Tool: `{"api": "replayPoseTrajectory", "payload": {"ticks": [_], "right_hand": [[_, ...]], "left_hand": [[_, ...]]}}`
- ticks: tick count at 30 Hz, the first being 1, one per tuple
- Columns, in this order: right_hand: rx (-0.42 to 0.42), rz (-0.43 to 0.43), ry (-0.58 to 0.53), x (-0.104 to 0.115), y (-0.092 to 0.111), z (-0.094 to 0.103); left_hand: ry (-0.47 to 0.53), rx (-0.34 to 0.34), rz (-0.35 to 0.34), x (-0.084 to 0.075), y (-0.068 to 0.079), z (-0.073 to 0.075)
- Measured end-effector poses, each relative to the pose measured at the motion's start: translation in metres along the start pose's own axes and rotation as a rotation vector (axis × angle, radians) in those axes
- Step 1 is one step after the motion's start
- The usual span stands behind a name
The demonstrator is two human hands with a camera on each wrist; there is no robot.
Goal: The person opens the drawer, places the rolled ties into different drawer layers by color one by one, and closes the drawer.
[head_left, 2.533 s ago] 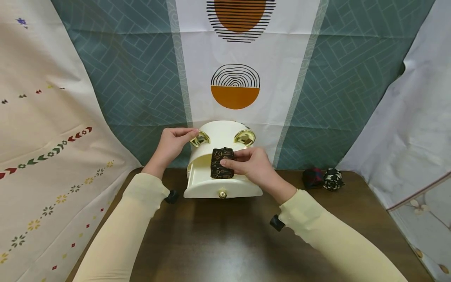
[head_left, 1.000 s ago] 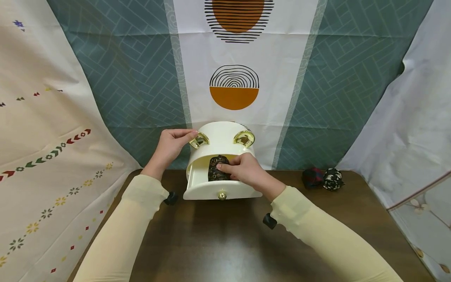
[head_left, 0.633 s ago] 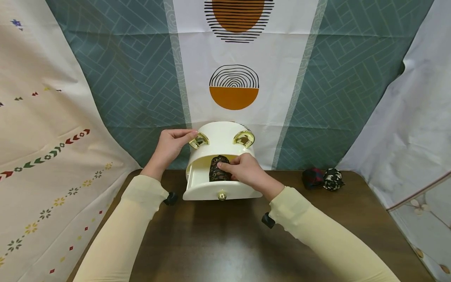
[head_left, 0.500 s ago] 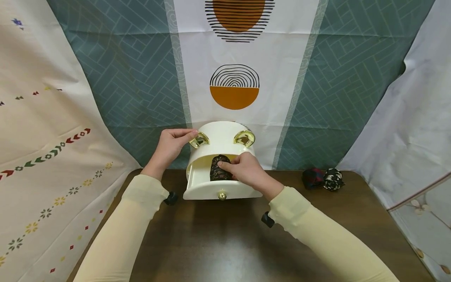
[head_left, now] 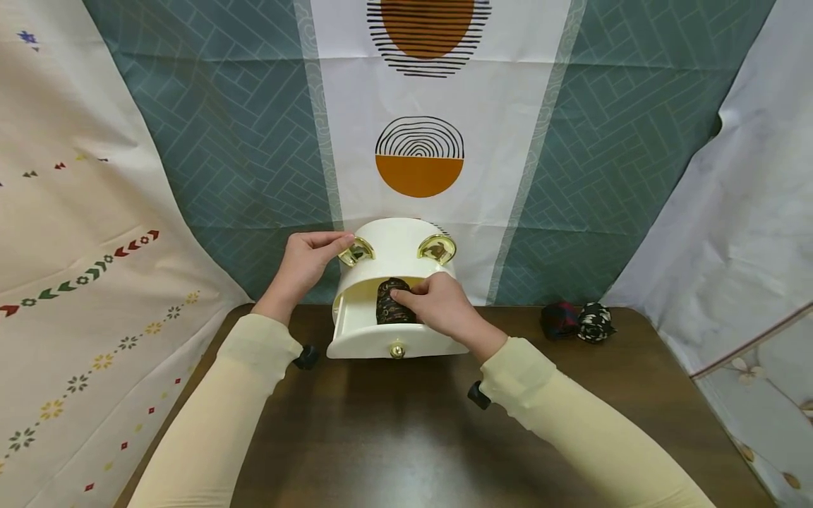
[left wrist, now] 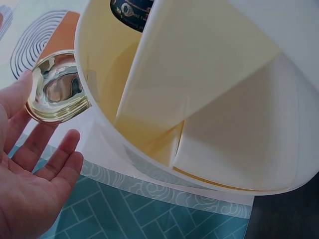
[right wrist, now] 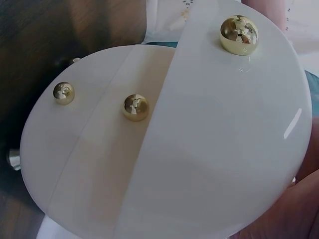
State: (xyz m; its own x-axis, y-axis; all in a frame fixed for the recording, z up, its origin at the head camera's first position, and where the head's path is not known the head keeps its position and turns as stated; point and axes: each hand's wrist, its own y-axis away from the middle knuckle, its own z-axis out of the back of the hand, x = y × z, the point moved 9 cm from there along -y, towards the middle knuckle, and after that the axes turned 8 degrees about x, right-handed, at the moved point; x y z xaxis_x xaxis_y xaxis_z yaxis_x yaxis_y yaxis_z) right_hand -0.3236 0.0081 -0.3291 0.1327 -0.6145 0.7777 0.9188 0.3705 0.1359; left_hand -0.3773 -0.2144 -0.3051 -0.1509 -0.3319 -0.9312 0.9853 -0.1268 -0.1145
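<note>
A cream rounded drawer box (head_left: pixel 399 247) with gold ear-shaped pieces stands at the back of the table. Its top drawer (head_left: pixel 365 344) is pulled out, showing a gold knob (right wrist: pixel 239 35) on the front. My left hand (head_left: pixel 303 264) pinches the left gold ear (left wrist: pixel 57 92), thumb on its face, the other fingers loosely spread below. Inside the drawer, my right hand (head_left: pixel 444 303) holds a dark patterned cloth roll (head_left: pixel 389 305) between thumb and fingers, upright against the drawer's middle. The drawer front hides most of the right hand in the right wrist view.
Two more cloth rolls, one dark red and blue (head_left: pixel 560 319) and one black and white (head_left: pixel 595 322), lie at the table's back right. Lower drawers with a small gold knob (right wrist: pixel 135 107) stay pushed in. Patterned fabric (head_left: pixel 254 141) hangs close behind the box.
My right hand has lowered the cloth roll from above the drawer down into it, then stayed nearly still. The left hand keeps its hold on the gold ear.
</note>
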Motion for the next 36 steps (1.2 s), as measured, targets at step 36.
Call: {"api": "replayPoseTrajectory", "payload": {"ticks": [36], "right_hand": [[-0.091, 0.154, -0.036, 0.007, 0.035, 0.032]], "left_hand": [[-0.017, 0.006, 0.022, 0.002, 0.001, 0.001]]}}
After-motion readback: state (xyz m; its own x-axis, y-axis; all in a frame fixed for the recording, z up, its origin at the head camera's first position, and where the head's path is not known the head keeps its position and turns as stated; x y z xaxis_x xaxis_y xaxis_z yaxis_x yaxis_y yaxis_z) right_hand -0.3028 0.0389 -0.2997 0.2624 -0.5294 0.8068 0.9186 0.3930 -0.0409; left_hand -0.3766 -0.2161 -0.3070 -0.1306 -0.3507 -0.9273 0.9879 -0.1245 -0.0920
